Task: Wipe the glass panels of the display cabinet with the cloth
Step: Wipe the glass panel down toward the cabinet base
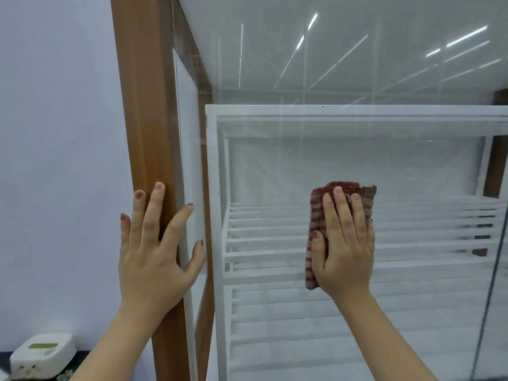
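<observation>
The display cabinet has a brown wooden frame [143,127] and a large front glass panel [357,78] that reflects ceiling lights. My right hand [345,243] presses a folded red-and-grey striped cloth [316,213] flat against this glass, fingers straight and pointing up. My left hand [156,248] rests spread on the wooden corner post, with the thumb and forefinger reaching onto the narrow side glass [189,133].
Behind the glass stands a white slatted rack [275,237] with several shelves. A plain white wall [55,133] lies to the left. A white tissue-type box [41,356] sits on a dark surface at the lower left. A vertical glass seam [492,284] runs at the right.
</observation>
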Tool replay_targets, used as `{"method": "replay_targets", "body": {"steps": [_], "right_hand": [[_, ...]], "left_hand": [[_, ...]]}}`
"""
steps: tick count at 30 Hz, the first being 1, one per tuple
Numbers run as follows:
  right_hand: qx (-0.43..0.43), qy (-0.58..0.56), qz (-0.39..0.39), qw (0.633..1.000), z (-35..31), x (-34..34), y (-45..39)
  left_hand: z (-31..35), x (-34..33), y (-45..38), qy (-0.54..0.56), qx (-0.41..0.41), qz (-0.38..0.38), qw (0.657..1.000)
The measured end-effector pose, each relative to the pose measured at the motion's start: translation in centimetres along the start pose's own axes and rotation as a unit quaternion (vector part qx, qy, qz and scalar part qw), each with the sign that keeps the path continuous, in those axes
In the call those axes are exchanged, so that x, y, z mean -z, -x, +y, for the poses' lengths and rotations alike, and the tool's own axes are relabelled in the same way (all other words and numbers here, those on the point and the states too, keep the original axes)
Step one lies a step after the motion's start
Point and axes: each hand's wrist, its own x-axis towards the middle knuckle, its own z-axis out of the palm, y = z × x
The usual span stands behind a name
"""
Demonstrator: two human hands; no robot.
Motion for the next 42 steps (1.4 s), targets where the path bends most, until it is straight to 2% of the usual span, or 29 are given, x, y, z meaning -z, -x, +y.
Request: {"method": "replay_targets", "body": {"steps": [5, 7, 10, 14, 19, 24, 30, 32, 38, 42], "right_hand": [[0.001, 0.001, -0.005, 1.0, 0.2, -0.1, 0.2], [-0.001, 0.0, -0.008, 1.0, 0.3, -0.1, 0.2], [0.0, -0.003, -0.013, 1.0, 0.4, 0.0, 0.3], [0.002, -0.006, -0.024, 1.0, 0.3, 0.0, 0.1], [0.04, -0.001, -0.016, 0.999, 1.5, 0.5, -0.9], [-0.02, -0.003, 0.011, 1.0, 4.3, 1.1, -3.0], [-0.041, -0.002, 0.011, 0.999, 5.7, 1.3, 0.2], [-0.032, -0.004, 0.006, 0.999, 4.6, 1.1, 0.8], [0.074, 0.002, -0.013, 0.997, 4.4, 1.2, -1.5], [0.028, 0.009, 0.004, 1.0, 7.5, 1.7, -2.4]], "left_hand": [[1.7, 0.1, -0.3, -0.015, 0.028, 0.027, 0.999], [4.1, -0.4, -0.7, -0.019, -0.004, 0.031, 0.999], [8.0, -2.1, -1.6, -0.002, -0.072, -0.007, 0.997], [10.5, -4.3, -2.5, 0.004, -0.073, -0.027, 0.997], [10.5, -5.4, -2.5, 0.012, -0.075, -0.008, 0.997], [10.5, -5.7, -2.4, 0.011, -0.076, 0.005, 0.997], [10.6, -5.9, -2.4, 0.016, -0.073, 0.011, 0.997], [10.6, -5.9, -2.3, 0.01, -0.075, 0.014, 0.997], [10.5, -6.0, -2.2, -0.009, -0.08, 0.01, 0.997], [10.5, -6.0, -2.1, -0.017, -0.078, 0.009, 0.997]]}}
